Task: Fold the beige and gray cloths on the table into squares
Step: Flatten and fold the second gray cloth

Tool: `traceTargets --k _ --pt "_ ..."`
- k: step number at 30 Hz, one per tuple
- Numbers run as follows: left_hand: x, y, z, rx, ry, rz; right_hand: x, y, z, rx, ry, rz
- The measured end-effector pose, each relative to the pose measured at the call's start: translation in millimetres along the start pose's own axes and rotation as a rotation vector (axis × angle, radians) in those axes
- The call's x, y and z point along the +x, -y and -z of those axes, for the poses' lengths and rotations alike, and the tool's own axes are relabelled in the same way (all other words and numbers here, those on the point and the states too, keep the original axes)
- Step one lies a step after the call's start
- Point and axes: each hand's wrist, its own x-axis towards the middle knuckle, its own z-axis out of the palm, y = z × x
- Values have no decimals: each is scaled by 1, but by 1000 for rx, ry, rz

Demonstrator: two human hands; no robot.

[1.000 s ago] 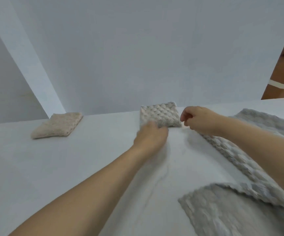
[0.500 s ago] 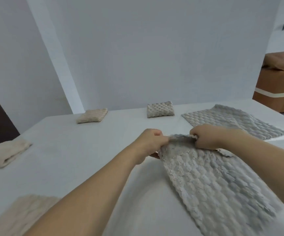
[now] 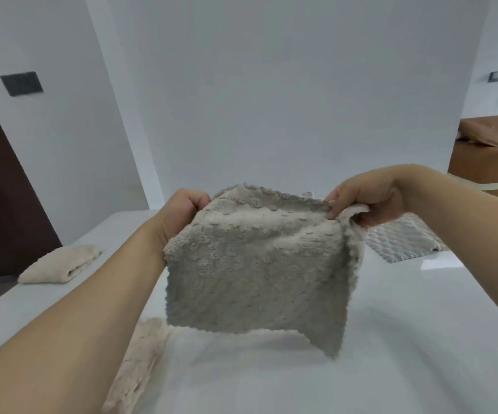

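Beige folded cloth (image 3: pixel 59 265) lies at the table's left edge, already squared off. A second beige cloth (image 3: pixel 140 366), unfolded, lies flat near the front, partly under the left forearm.

Left hand (image 3: pixel 179 216) is raised over the table (image 3: pixel 421 339), fingers curled tight on the top left corner of the gray cloth (image 3: pixel 256 270). Cloth hangs free between both hands, top edge running left to right at hand height, body dropping straight down toward the viewer. Lower edge appears just clear of the table; a shadow lies beneath it. Lower right corner dips lower than the left, so the sheet hangs slightly skewed.

Right hand (image 3: pixel 367 204) pinches the top right corner, thumb and fingers closed over a bunched bit of hem. Hands well apart, holding the top edge nearly taut. Both stand about equally near the cloth; neither leads.

Beyond the right hand another gray cloth (image 3: pixel 403 240) lies spread flat on the table, unfolded.

Judgement: the step in hand is the first fold of the held cloth. What matters is that the top edge runs across, with the hanging length below it. Lowering it flat, or bringing the two held corners down to meet the bottom edge, would halve it. The skewed lower corner may need squaring first.
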Motion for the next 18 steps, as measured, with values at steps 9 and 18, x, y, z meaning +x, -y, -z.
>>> traceTargets --k 9,18 --pt "74 63 -2 257 29 308 68 -43 22 -271 -201 -197" --pt "133 142 -68 900 -211 -271 180 -95 0 -808 -781 124"
